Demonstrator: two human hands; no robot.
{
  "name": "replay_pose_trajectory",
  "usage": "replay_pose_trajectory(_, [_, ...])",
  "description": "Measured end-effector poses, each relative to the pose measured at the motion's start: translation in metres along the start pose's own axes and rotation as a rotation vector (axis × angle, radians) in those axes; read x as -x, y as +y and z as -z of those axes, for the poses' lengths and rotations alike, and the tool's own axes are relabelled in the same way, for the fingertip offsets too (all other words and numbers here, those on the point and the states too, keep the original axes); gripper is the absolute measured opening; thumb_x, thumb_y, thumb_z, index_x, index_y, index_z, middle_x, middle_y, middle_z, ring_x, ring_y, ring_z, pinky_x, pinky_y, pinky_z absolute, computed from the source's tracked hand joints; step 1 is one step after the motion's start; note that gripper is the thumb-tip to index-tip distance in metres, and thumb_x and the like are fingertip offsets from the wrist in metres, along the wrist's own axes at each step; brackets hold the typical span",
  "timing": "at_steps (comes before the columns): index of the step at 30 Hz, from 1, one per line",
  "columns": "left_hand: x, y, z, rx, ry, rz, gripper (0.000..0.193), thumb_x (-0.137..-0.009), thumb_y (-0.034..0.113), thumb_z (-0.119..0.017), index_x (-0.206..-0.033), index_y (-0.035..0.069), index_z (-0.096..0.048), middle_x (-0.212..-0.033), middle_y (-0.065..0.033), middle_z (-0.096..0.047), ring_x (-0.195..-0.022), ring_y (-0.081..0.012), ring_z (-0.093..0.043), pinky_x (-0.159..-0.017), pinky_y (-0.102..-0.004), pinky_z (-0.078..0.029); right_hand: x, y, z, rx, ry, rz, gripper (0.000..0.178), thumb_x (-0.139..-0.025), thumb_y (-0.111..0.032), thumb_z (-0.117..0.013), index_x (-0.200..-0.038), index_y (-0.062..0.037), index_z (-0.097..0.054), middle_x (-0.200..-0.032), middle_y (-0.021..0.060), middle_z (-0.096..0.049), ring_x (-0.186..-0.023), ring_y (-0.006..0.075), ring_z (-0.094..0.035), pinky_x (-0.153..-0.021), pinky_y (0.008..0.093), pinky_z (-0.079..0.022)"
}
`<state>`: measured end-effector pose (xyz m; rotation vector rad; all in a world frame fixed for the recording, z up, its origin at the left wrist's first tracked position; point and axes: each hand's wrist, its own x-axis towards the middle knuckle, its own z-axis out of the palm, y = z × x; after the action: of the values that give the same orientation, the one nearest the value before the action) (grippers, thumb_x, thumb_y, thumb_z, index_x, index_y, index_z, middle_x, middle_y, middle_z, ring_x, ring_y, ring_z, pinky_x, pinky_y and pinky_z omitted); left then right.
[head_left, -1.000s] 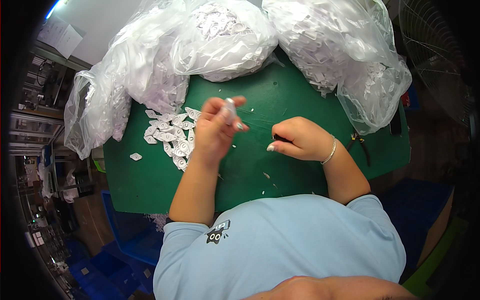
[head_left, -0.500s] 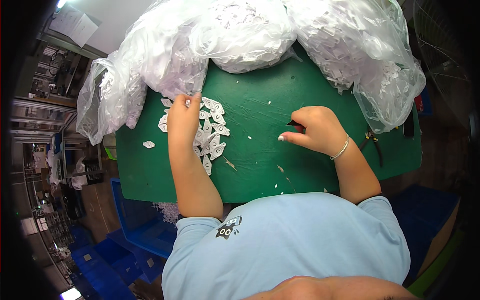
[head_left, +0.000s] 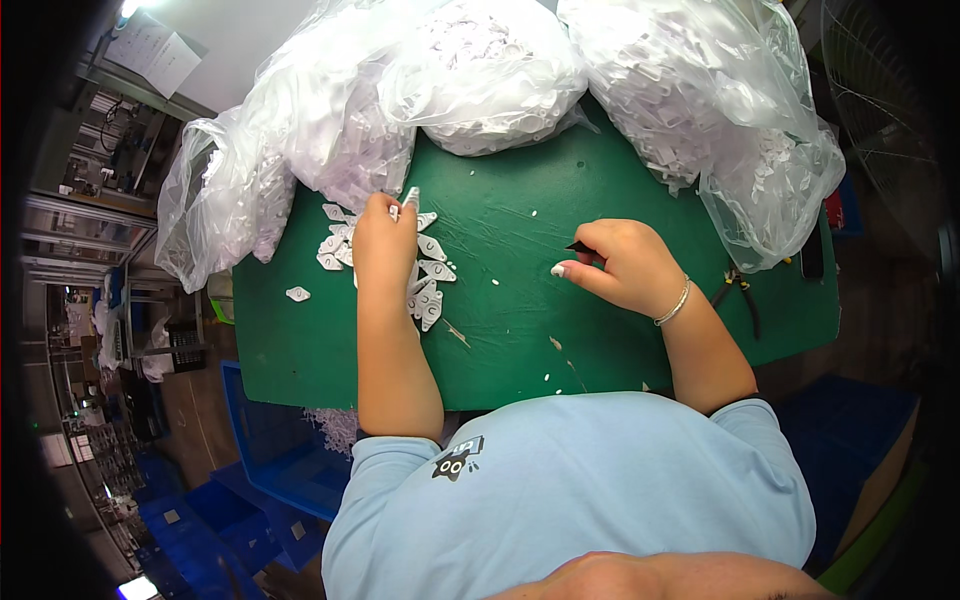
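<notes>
My left hand (head_left: 383, 235) is closed at the left of the table, over a pile of flat, white, diamond-shaped plastic pieces (head_left: 431, 300). One such plastic piece (head_left: 412, 197) stands up between its thumb and fingers. Right of the middle, my right hand (head_left: 625, 262) is curled around a small tool (head_left: 578, 247). Only the tool's pointed black tip shows; the rest is hidden in the fingers. A single white piece (head_left: 298, 294) lies apart, left of the pile.
Clear bags (head_left: 500, 85) full of white plastic parts line the far side of the green table (head_left: 520, 340). Dark-handled pliers (head_left: 745, 295) and a black phone-like object (head_left: 812, 256) lie at the right. A blue crate (head_left: 290, 465) stands below the left front edge.
My left hand has shifted slightly right and nearer over the pile, and a white piece now sticks up from its fingers. My right hand has barely moved, still gripping the small tool.
</notes>
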<state>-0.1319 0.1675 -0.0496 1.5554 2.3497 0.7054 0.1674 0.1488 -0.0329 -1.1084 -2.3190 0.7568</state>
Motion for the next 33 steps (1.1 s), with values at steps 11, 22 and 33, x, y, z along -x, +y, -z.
replay_pose_trajectory(11, [0.058, 0.053, -0.004, 1.071, -0.81, -0.099, 0.012, -0.091, 0.008, -0.056, -0.101, 0.003, -0.054, -0.077, 0.0022, -0.055, -0.063, -0.0023, -0.044, -0.054, -0.0174, -0.033, -0.002, -0.005, -0.012, -0.28, 0.12, 0.041, 0.026, -0.091, -0.026, -0.061, -0.087, -0.0024, -0.051, -0.074, 0.0136, -0.056, -0.064, 0.0313, -0.054, -0.059, 0.0402, -0.043])
replay_pose_trajectory(22, [0.066, 0.053, -0.001, 0.998, -0.917, -0.196, 0.011, -0.091, 0.009, -0.058, -0.098, 0.001, -0.058, -0.078, 0.0029, -0.054, -0.066, -0.0028, -0.043, -0.057, -0.0206, -0.035, 0.0, -0.011, -0.015, -0.144, 0.069, 0.131, 0.025, -0.09, -0.024, -0.062, -0.082, -0.003, -0.051, -0.07, 0.013, -0.054, -0.063, 0.0315, -0.053, -0.057, 0.0404, -0.042])
replay_pose_trajectory(33, [0.065, 0.055, 0.011, 0.85, -0.894, -0.313, 0.009, -0.089, 0.006, -0.057, -0.095, 0.0, -0.058, -0.075, -0.0002, -0.057, -0.063, -0.0041, -0.045, -0.053, -0.0226, -0.036, 0.002, -0.014, -0.015, -0.125, 0.027, 0.146, 0.025, -0.09, -0.025, -0.061, -0.079, -0.0038, -0.052, -0.068, 0.0117, -0.053, -0.062, 0.0307, -0.053, -0.056, 0.0402, -0.042])
